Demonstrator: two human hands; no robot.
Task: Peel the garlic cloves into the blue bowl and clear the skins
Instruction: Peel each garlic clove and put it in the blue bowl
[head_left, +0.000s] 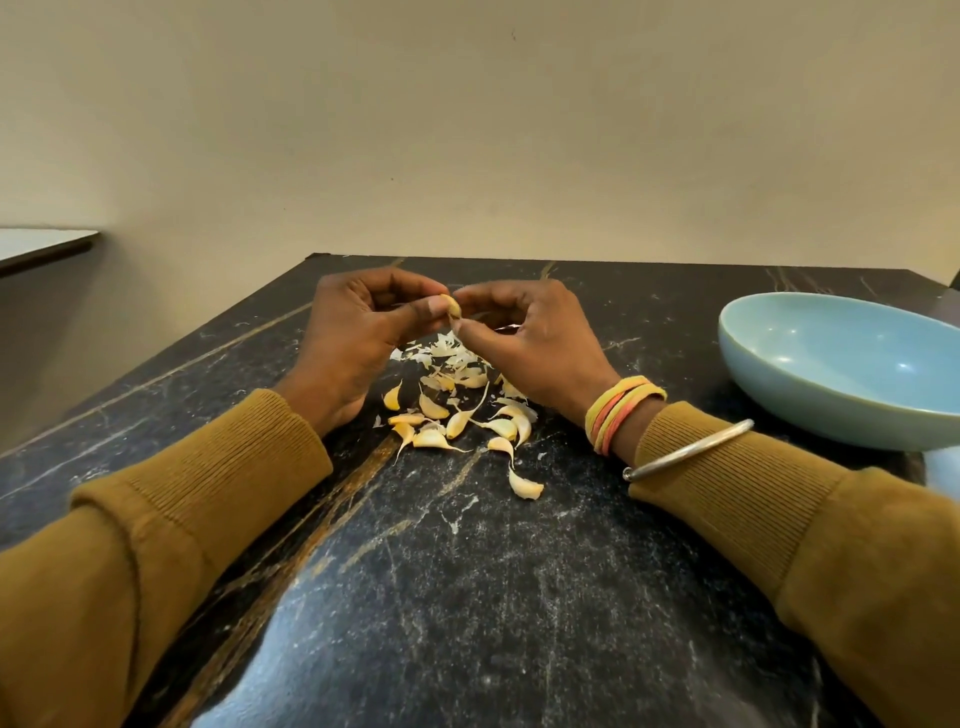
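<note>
Between left hand (358, 332) and right hand (535, 343), garlic clove (451, 306), long axis near-upright.

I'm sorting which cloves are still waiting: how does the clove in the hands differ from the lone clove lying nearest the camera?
The held clove is up off the counter, pinched between the fingertips of the left hand and right hand; the lone clove lies on it, untouched. The held clove is partly hidden by fingers; the lone clove shows whole, with a thin papery tail. Both are outside the blue bowl.
</note>
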